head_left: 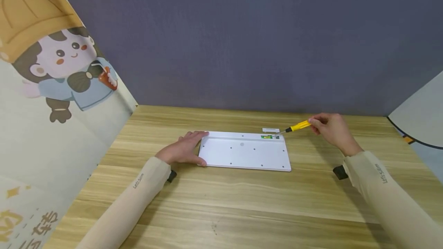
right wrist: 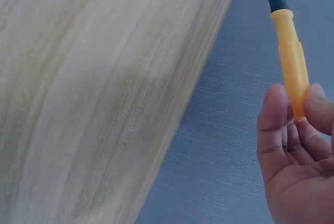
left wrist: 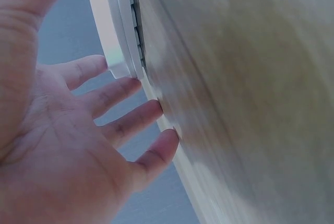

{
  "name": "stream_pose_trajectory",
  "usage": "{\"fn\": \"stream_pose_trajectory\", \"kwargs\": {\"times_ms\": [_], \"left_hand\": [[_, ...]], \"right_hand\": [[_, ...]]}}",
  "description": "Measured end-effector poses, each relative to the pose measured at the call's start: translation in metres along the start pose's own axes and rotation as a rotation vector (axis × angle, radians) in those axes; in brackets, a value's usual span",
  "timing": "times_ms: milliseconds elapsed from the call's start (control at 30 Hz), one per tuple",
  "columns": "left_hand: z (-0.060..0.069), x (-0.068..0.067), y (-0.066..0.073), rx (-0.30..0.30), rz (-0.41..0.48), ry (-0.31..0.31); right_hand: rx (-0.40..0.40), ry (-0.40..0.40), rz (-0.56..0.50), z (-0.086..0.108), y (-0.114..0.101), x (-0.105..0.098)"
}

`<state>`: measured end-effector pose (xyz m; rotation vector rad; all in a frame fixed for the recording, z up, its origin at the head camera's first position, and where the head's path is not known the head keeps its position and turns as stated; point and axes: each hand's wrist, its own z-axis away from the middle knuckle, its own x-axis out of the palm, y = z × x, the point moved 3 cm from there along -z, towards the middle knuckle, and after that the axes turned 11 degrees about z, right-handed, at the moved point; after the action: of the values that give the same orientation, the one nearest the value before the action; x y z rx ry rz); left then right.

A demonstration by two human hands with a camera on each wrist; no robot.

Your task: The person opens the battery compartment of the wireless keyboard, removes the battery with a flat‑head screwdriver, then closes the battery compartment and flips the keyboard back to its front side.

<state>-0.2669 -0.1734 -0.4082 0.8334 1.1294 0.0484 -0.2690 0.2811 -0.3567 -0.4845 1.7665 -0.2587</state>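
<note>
A white keyboard [head_left: 221,153] lies face down on the table, its screw-dotted underside up; key edges show beneath it in the left wrist view. Near its far right corner is an uncovered battery slot with a green and yellow battery [head_left: 266,137]. My left hand [head_left: 185,149] rests at the keyboard's left end with fingers spread, thumb by the near corner, forefinger by the far one. My right hand [head_left: 330,130] pinches the handle end of a yellow screwdriver [head_left: 300,125] between thumb and fingers. The screwdriver's shaft slopes down left to the slot; exact tip contact is too small to tell.
A small white battery cover [head_left: 270,130] lies on the wooden table [head_left: 242,210] just behind the keyboard. A dark grey panel [head_left: 242,49] rises at the table's far edge. A wall with a cartoon print [head_left: 69,57] stands on the left.
</note>
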Motion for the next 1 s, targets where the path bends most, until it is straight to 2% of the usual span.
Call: {"fn": "stream_pose_trajectory", "kwargs": {"times_ms": [200, 433, 767, 1000], "left_hand": [[0.0, 0.0, 0.001, 0.011, -0.004, 0.007], [0.001, 0.001, 0.002, 0.01, -0.001, 0.0], [0.0, -0.001, 0.004, 0.007, -0.001, 0.003], [-0.001, -0.001, 0.004, 0.005, 0.001, -0.002]], "right_hand": [[0.041, -0.028, -0.039, -0.001, 0.005, 0.002], [0.058, -0.049, -0.026, 0.0, 0.008, 0.003], [0.026, -0.026, -0.021, 0.003, 0.003, 0.0], [-0.015, 0.052, 0.005, 0.002, -0.004, -0.007]]}}
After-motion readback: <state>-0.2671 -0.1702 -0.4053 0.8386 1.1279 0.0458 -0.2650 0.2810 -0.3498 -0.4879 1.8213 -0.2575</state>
